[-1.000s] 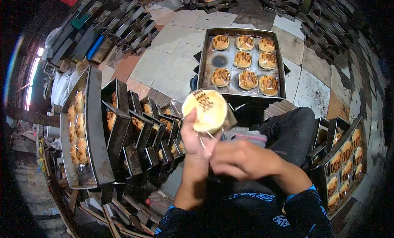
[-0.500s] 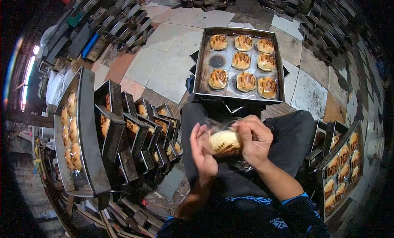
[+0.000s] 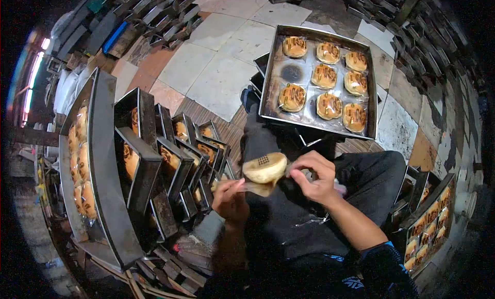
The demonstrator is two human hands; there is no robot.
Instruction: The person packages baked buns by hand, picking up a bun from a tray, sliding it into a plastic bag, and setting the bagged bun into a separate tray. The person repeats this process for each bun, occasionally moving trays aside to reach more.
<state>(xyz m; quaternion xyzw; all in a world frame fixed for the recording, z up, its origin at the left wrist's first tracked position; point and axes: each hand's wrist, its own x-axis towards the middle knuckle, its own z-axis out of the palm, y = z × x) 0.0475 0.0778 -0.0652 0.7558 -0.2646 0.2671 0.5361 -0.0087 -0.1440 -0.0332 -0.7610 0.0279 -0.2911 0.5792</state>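
Note:
A round bun (image 3: 265,166) with dark stamped marks hangs tilted above my lap, between my two hands. Clear plastic wrap (image 3: 259,188) stretches out under and beside it. My left hand (image 3: 230,200) is closed, its fingertips pinching the left end of the wrap. On the other side, my right hand (image 3: 315,178) pinches the wrap close to the bun's right edge. Beyond my knees stands a metal tray (image 3: 315,132) with several wrapped, stamped buns (image 3: 329,105) in rows. One spot in its left column shows a dark round stain instead of a bun.
Stacked metal trays (image 3: 136,167) holding buns stand at my left, the nearest one (image 3: 103,160) turned on a slant. More bun-filled trays (image 3: 430,221) stand at my right. Further racks of trays (image 3: 154,20) line the back. Worn tiles (image 3: 216,82) cover the floor.
The bun has moved left and up, out from between my cupped hands. My left hand has gone from open fingers to a pinch on the wrap. The view has shifted slightly.

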